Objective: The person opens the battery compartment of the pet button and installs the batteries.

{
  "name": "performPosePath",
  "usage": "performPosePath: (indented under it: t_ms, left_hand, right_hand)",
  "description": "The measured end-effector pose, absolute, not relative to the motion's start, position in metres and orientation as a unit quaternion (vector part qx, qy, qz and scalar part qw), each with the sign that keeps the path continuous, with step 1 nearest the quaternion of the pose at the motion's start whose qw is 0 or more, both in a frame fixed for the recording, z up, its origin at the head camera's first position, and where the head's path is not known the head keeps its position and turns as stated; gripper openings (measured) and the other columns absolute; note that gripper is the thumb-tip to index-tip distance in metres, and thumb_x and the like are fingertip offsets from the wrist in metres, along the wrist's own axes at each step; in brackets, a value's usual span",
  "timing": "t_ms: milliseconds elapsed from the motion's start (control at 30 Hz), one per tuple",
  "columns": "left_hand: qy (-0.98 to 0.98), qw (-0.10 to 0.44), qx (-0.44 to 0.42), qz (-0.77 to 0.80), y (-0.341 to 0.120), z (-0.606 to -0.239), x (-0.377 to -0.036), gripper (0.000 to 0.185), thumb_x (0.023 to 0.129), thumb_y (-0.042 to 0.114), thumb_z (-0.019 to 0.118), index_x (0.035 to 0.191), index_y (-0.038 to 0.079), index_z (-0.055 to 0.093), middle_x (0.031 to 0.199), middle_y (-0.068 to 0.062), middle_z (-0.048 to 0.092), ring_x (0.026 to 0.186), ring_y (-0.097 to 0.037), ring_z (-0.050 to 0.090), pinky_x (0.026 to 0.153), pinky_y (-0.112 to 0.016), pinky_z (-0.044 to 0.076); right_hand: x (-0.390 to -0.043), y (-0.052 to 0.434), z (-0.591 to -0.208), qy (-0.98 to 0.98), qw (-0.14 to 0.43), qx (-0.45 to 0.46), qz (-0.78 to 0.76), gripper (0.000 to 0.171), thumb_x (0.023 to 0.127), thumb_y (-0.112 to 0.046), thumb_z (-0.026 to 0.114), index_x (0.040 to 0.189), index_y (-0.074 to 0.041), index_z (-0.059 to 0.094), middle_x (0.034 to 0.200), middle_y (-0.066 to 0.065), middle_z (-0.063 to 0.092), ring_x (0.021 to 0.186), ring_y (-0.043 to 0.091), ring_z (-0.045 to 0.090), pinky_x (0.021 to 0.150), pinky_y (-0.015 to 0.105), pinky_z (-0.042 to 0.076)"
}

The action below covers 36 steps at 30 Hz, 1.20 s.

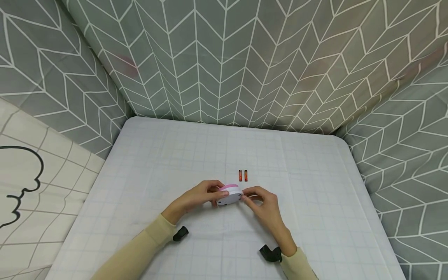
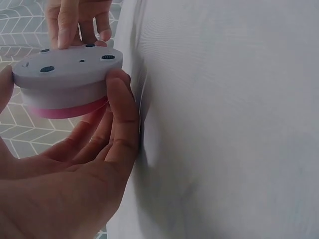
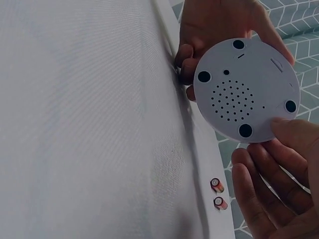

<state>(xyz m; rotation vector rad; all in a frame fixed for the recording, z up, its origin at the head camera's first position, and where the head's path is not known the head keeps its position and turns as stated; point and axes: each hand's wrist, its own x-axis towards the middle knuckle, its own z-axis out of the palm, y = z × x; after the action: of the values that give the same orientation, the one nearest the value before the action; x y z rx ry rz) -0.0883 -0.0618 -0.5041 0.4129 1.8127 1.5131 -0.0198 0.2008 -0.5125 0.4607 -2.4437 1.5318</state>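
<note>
A round white device (image 1: 229, 195) with a pink band is held above the table between both hands. My left hand (image 1: 203, 194) grips its left side, fingers curled under the pink edge (image 2: 70, 107). My right hand (image 1: 260, 202) pinches the right rim with thumb and fingertips (image 3: 286, 129). The right wrist view shows the device's flat underside (image 3: 246, 89) with dark round feet and a grid of small holes. Two small red batteries (image 1: 243, 175) lie side by side on the table just beyond the device, also seen as the batteries (image 3: 218, 193) end-on.
The table (image 1: 157, 163) is covered by a pale checked cloth. Grey chevron-patterned fabric (image 1: 224, 58) hangs behind and on both sides. A cream cloth with a black outline (image 1: 24, 182) lies at the left. Black wrist camera mounts (image 1: 269, 252) sit near both sleeves.
</note>
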Motion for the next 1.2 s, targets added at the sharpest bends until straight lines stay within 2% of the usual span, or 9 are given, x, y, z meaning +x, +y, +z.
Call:
performPosePath:
  t_ms: [500, 733, 1067, 1200]
  left_hand:
    - [0.676, 0.403, 0.158, 0.596, -0.0609, -0.5058, -0.0848, 0.042, 0.104, 0.044, 0.066, 0.125, 0.008, 0.063, 0.111, -0.007, 0.075, 0.087, -0.018, 0.068, 0.077, -0.031, 0.057]
    - [0.664, 0.411, 0.148, 0.607, -0.0596, -0.5058, -0.0828, 0.04, 0.106, 0.041, 0.064, 0.124, 0.006, 0.06, 0.108, -0.007, 0.075, 0.081, -0.017, 0.066, 0.07, -0.029, 0.056]
    - [0.627, 0.419, 0.147, 0.64, -0.0588, -0.5055, -0.0818, 0.043, 0.106, 0.035, 0.064, 0.137, 0.006, 0.059, 0.111, -0.007, 0.068, 0.082, -0.017, 0.062, 0.067, -0.028, 0.054]
    - [0.612, 0.414, 0.138, 0.66, -0.0585, -0.506, -0.0819, 0.042, 0.105, 0.032, 0.064, 0.135, 0.003, 0.062, 0.109, -0.006, 0.069, 0.082, -0.016, 0.062, 0.068, -0.028, 0.053]
  right_hand:
    - [-0.0192, 0.2011, -0.5116, -0.824, 0.088, 0.152, 0.538, 0.019, 0.094, -0.006, 0.08, 0.111, -0.013, 0.076, 0.107, 0.002, 0.078, 0.099, 0.013, 0.074, 0.082, 0.033, 0.065]
    - [-0.0195, 0.1998, -0.5115, -0.824, 0.09, 0.156, 0.537, 0.019, 0.094, -0.007, 0.081, 0.111, -0.014, 0.077, 0.106, 0.001, 0.077, 0.098, 0.013, 0.074, 0.081, 0.034, 0.065]
    - [-0.0188, 0.1984, -0.5082, -0.822, 0.084, 0.151, 0.543, 0.02, 0.095, -0.008, 0.08, 0.114, -0.015, 0.076, 0.109, 0.001, 0.077, 0.1, 0.012, 0.073, 0.082, 0.035, 0.065]
    - [-0.0184, 0.1984, -0.5084, -0.817, 0.073, 0.147, 0.553, 0.025, 0.094, -0.008, 0.08, 0.117, -0.014, 0.075, 0.113, 0.003, 0.076, 0.103, 0.017, 0.073, 0.083, 0.036, 0.066]
